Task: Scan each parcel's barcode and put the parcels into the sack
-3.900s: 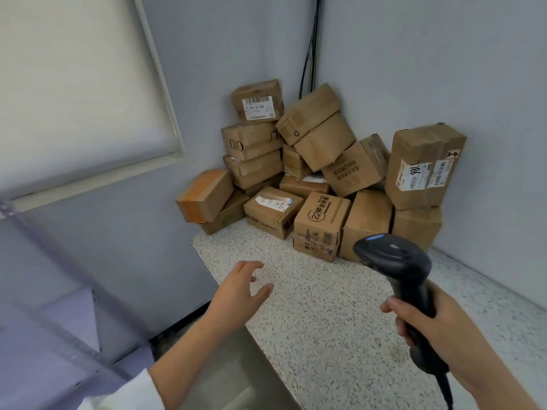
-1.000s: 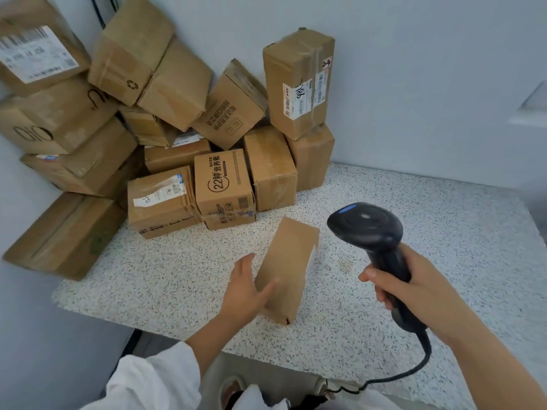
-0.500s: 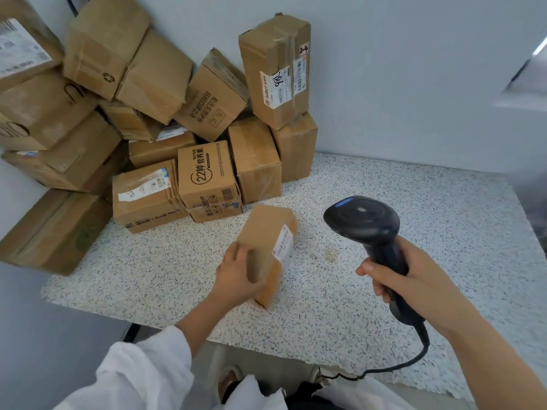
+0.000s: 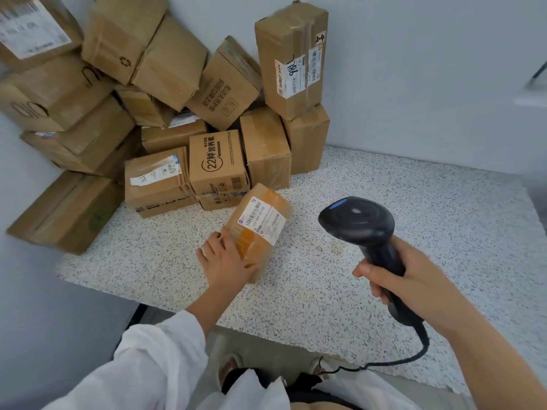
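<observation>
A small brown parcel (image 4: 262, 223) lies on the speckled table (image 4: 384, 232), its white barcode label facing up. My left hand (image 4: 225, 258) grips the parcel's near end, fingers curled over its left edge. My right hand (image 4: 405, 282) holds a black corded barcode scanner (image 4: 359, 224) by the handle, to the right of the parcel, its head a short way from the label. No sack is in view.
Several cardboard parcels (image 4: 219, 164) are piled in the back left corner against the grey walls. One long box (image 4: 68, 211) overhangs the table's left edge. The scanner's cable (image 4: 408, 355) hangs off the near table edge.
My left hand took a parcel from the pile, brought it near, and turned it over, so its barcode label now faces up. The scanner stays to the parcel's right.
</observation>
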### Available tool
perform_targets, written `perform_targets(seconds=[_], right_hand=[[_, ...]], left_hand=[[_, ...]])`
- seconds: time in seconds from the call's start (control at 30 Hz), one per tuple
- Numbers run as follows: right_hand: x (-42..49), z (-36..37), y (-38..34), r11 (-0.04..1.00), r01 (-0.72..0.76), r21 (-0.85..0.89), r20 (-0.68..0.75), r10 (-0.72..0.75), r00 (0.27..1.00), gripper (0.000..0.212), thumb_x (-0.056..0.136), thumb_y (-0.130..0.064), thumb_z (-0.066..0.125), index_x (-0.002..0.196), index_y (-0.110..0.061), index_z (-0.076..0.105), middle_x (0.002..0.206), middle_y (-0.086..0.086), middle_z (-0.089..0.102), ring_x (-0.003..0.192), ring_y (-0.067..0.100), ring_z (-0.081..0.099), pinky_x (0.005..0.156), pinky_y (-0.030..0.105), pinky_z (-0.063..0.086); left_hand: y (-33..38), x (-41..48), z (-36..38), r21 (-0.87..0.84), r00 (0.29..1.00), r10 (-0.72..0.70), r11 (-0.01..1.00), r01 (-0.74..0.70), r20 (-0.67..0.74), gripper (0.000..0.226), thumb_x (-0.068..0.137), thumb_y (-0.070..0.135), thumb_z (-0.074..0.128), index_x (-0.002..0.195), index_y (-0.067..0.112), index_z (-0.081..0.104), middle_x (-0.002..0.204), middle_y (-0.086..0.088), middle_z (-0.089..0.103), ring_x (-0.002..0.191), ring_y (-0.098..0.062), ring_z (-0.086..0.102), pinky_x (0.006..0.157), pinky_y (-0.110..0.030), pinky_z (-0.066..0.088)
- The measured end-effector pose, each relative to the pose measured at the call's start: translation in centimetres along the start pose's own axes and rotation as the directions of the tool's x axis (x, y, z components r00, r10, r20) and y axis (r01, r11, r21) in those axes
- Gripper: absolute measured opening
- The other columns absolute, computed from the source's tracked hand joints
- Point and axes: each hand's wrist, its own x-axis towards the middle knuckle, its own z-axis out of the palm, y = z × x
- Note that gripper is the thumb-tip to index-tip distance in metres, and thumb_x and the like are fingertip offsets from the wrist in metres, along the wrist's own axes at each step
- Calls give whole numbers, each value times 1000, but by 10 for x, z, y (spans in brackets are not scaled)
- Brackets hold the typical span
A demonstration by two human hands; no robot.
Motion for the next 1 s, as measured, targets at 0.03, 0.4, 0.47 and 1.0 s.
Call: perform_targets(seconds=[0.03,0.4,0.47,1.0], right_hand=[[0,1,0,1000,0,-10,7,0,1000,11,84,-13,65,93,-13,58,53,-7,61,46,6,52,50,15,47],[0,7,1,989,-9,-150,64,19,998,14,82,-18,68,90,-20,57,55,-10,62,46,1,55,51,18,47],[2,8,3,987,-13,-163,77,26,997,15,82,-18,68,90,-20,56,53,-9,60,46,2,54,52,20,46],[9,10,12,960,25,-280,116,8,993,18,80,-27,70,90,-28,55,78,0,65,53,4,59,56,21,47]], left_hand=[[1,-1,5,-8,1000,-6,1000,6,-28,121,66,67,68,147,6,3,147,-18,15,137,-34,18,115,-47,12],[-13,6,18,-99,1000,-15,995,17,25,129,61,65,74,146,5,-3,149,-18,8,140,-34,10,116,-44,9],[-13,6,18,-101,1000,-14,995,17,23,129,61,64,74,146,6,-3,149,-17,8,140,-34,10,116,-44,10],[-16,11,19,-124,1000,7,992,-5,21,126,61,57,77,146,6,-1,147,-17,10,138,-33,12,115,-44,11]])
